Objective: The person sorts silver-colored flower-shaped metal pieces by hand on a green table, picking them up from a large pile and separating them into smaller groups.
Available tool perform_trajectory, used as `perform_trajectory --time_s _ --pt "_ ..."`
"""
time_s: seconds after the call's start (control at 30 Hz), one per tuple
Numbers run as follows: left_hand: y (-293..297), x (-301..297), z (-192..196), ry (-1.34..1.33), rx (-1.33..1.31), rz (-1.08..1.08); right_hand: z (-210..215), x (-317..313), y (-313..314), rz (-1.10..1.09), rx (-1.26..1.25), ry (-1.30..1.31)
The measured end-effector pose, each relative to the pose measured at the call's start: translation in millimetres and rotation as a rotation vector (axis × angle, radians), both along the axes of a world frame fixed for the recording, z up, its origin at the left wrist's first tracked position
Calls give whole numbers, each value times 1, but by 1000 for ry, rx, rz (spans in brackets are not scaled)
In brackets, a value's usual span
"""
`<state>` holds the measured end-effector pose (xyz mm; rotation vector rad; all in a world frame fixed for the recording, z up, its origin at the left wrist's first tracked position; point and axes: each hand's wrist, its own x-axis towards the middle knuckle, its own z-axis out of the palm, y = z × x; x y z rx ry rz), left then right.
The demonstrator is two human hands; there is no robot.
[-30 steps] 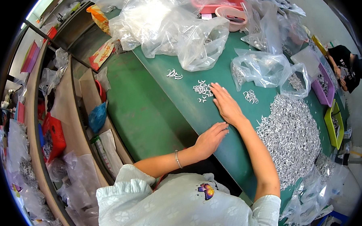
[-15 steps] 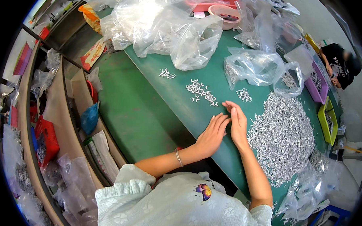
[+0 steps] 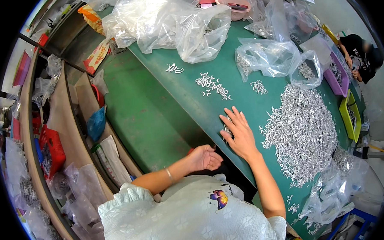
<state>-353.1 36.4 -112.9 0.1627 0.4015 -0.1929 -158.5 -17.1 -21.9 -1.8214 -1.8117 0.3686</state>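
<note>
Palm down, fingers spread and gripping nothing, my right hand (image 3: 242,134) partly covers a few silvery metal pieces (image 3: 228,129) at the near edge of the green surface (image 3: 184,89). My left hand (image 3: 204,158) is turned palm up just off that edge, fingers loosely curled, apparently bare. For gathering slim pieces like these, I judge a low, flat palm best, fingers closed up so none slip between them, the left cupped close beneath the edge; a hurried stroke could scatter some to the floor.

By my count: one large heap (image 3: 305,135) toward the surface's right edge, and three loose groups in the open. The sparse group (image 3: 175,68), nearest the near edge, has roughly five curved pieces; the wider group (image 3: 212,85) and the small cluster (image 3: 258,87) overlap too much to number. Along the right edge stand one purple bin (image 3: 335,84) and one yellow-green bin (image 3: 344,114). Clear bags (image 3: 149,23) at the far edge defy counting. One co-worker (image 3: 363,54) is beyond the right edge.
</note>
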Motion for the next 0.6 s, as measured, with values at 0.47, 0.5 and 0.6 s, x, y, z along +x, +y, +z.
perform_trajectory --time_s 0.47,0.5,0.6 --pt "25 26 -29 -353 -590 -125 8 -40 -41 218 -75 34" --pt "26 24 -32 -339 -580 -144 6 -43 -45 226 -60 44" --pt "26 23 -33 -219 -606 -119 -1 -52 -54 269 -43 68"
